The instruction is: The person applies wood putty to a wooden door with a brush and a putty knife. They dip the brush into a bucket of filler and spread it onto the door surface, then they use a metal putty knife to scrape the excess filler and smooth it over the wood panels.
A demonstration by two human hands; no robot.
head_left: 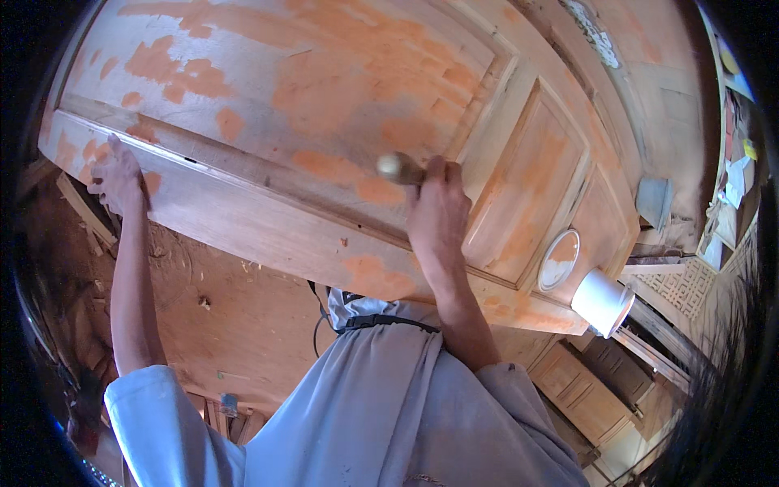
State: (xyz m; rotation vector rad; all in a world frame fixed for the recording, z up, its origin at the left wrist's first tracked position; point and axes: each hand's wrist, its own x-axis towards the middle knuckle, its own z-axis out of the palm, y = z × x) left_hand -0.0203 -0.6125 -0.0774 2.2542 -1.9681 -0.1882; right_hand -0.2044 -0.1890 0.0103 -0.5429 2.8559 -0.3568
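Observation:
A large wooden panelled door, patched with orange filler, lies across in front of me. My left hand rests on the door's near edge at the left, fingers spread and nothing in them. Over the middle of the door, my right hand is closed round a tool with a rounded, yellowish knob end. That end is slightly blurred, and the fist hides the rest, so its kind does not show.
On the door's right end lies a round white lid with orange filler on it. A white tub stands beside it, close to the edge. A grey-blue container is farther right. Wooden boards lie lower right.

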